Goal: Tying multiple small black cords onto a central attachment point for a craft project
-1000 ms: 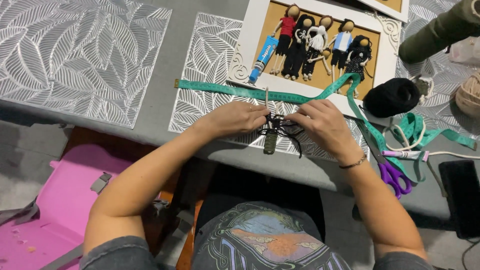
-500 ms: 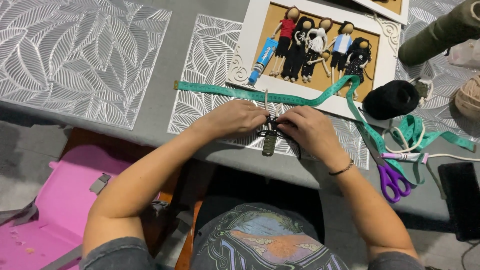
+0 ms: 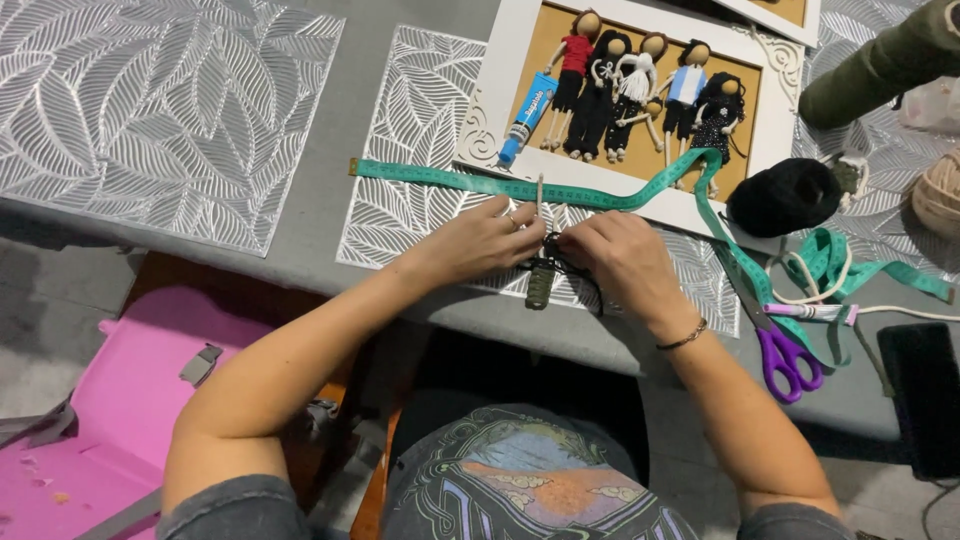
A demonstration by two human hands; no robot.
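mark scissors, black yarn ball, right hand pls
scissors (image 3: 790, 358), head view, on the purple handle loops.
black yarn ball (image 3: 783, 196), head view, middle of the ball.
right hand (image 3: 625, 262), head view, back of the hand.

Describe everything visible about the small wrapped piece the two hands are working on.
The small wrapped piece is a short stick bound in olive-green yarn, its lower end pointing toward the person, with black strands at its top. It lies on the silver leaf-pattern placemat. The left hand and right hand pinch its upper part, hiding it.
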